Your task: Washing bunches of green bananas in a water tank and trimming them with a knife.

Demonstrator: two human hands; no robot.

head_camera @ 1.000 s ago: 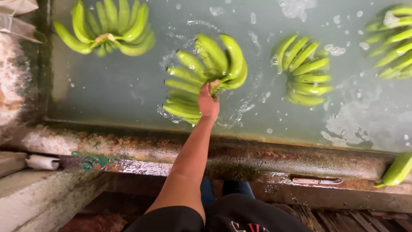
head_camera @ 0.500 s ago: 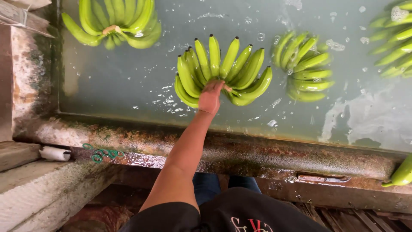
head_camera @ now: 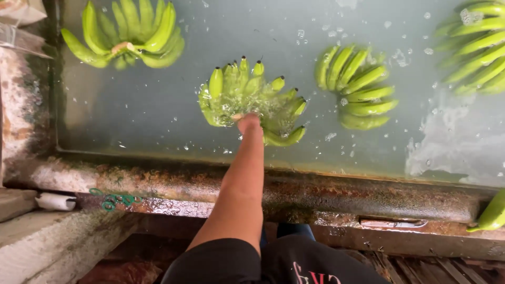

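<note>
A rusty tank rim [head_camera: 336,197] crosses the lower frame. Above it, at centre, one hand [head_camera: 248,123] presses on a green banana bunch [head_camera: 247,97] half sunk in the water; whether its fingers are closed around the bunch cannot be told. More bunches float upper left [head_camera: 126,34] and right of centre [head_camera: 357,87]
</note>
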